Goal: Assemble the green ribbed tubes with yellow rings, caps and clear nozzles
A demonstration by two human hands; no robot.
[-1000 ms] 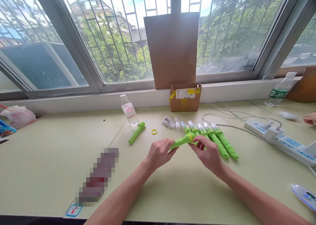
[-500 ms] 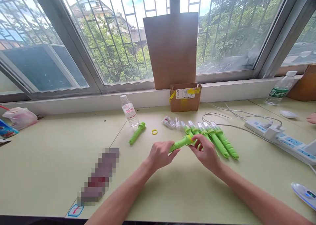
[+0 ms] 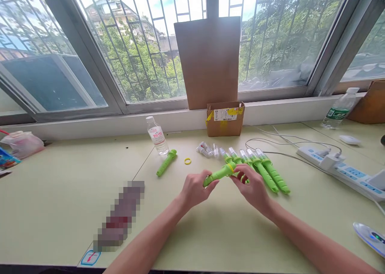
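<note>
One held tube (image 3: 219, 175), box (image 3: 224, 128) interior unclear

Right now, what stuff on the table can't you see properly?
All in the head view:
The held green tube: the left hand covers part of its left end.
The green tubes behind: the right hand covers parts of some.
The purple-grey shape: blurred into squares.
The small cardboard box: its front wall hides whatever might be inside.
The white device: cut off by the right edge.
</note>
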